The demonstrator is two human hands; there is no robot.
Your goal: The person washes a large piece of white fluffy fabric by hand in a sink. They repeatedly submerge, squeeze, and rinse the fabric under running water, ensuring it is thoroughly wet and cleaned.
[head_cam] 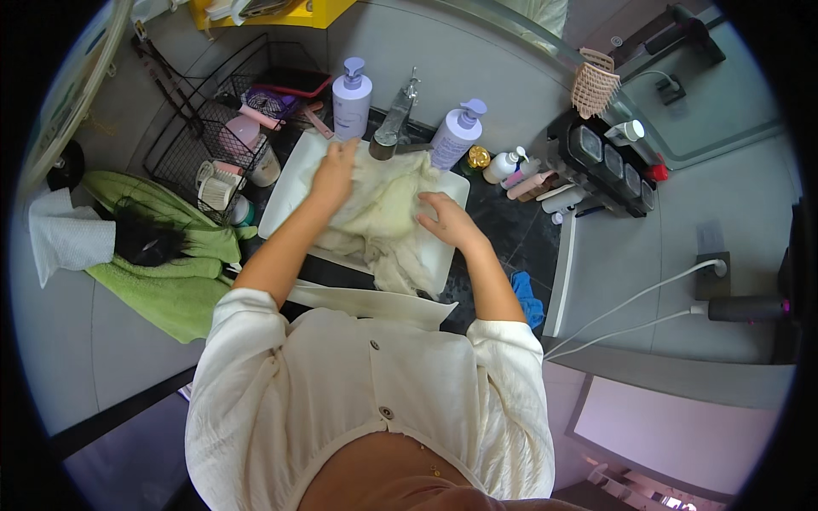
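A white rectangular basin [276, 207] lies before me with a bunched, pale cream cloth [390, 204] in it, apparently wet. Part of the cloth hangs over the basin's front edge. My left hand [333, 174] reaches to the back left of the basin, fingertips close to the foot of a lilac pump bottle [351, 105]. Whether its fingers grip the cloth there is hidden. Over the cloth's right side is my right hand [447, 220], thumb and fingers apart, holding nothing. A metal faucet [393, 124] stands behind the cloth.
Right of the faucet stands a second lilac pump bottle [455, 137], with several small bottles [505, 166] beyond. A black wire basket [185, 144] and a green towel [172, 287] are at left. A blue cloth [527, 299] lies near my right forearm. White cables [629, 313] hang at right.
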